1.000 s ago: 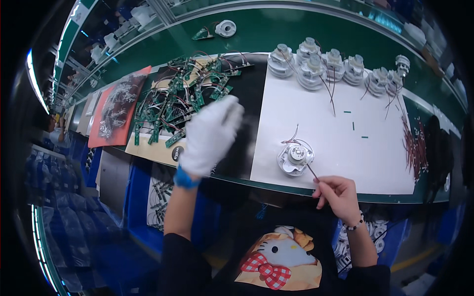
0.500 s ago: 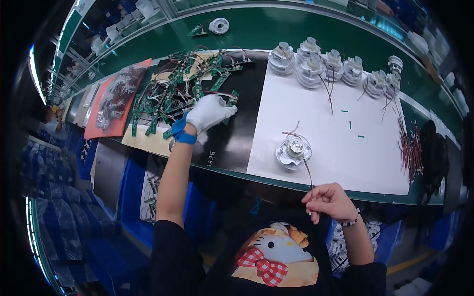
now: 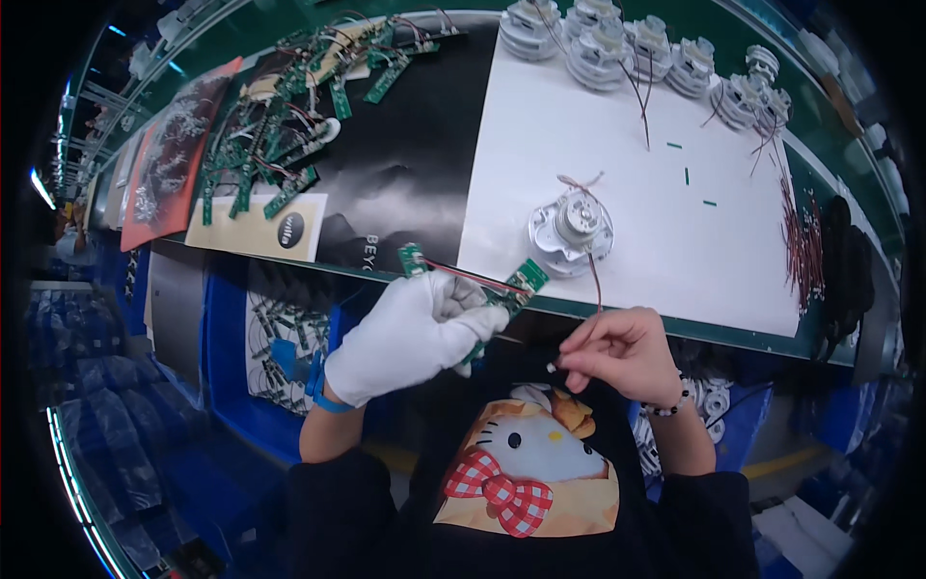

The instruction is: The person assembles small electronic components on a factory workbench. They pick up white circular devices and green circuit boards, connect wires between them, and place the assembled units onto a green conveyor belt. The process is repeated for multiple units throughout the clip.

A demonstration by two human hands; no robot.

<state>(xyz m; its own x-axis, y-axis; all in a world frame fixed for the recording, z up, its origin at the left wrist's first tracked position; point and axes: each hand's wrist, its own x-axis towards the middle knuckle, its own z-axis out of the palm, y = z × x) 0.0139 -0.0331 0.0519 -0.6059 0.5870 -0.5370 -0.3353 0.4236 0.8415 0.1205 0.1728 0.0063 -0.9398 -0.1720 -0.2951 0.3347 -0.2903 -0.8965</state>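
My left hand [image 3: 395,338], in a white glove with a blue wristband, is closed on a green circuit board [image 3: 530,278] with a dark red and black wire pair; a second green piece shows above my fingers. My bare right hand [image 3: 627,359] pinches a thin lead [image 3: 597,282] near its small white plug [image 3: 551,368]. That lead runs down from a white round motor unit [image 3: 577,224], which stands near the front edge of the white sheet. Both hands are in front of the table edge, a short gap apart.
Several green boards with wires [image 3: 280,145] lie heaped at the left, beside an orange sheet [image 3: 145,198] with a bag on it. More white motor units [image 3: 598,58] stand at the back. Red-brown wires [image 3: 803,256] lie at the right. Blue bins [image 3: 217,362] sit below.
My left hand has come from the board heap toward my body, bringing a circuit board. My right hand, still pinching the lead, has shifted slightly up and left. The view has tilted downward.
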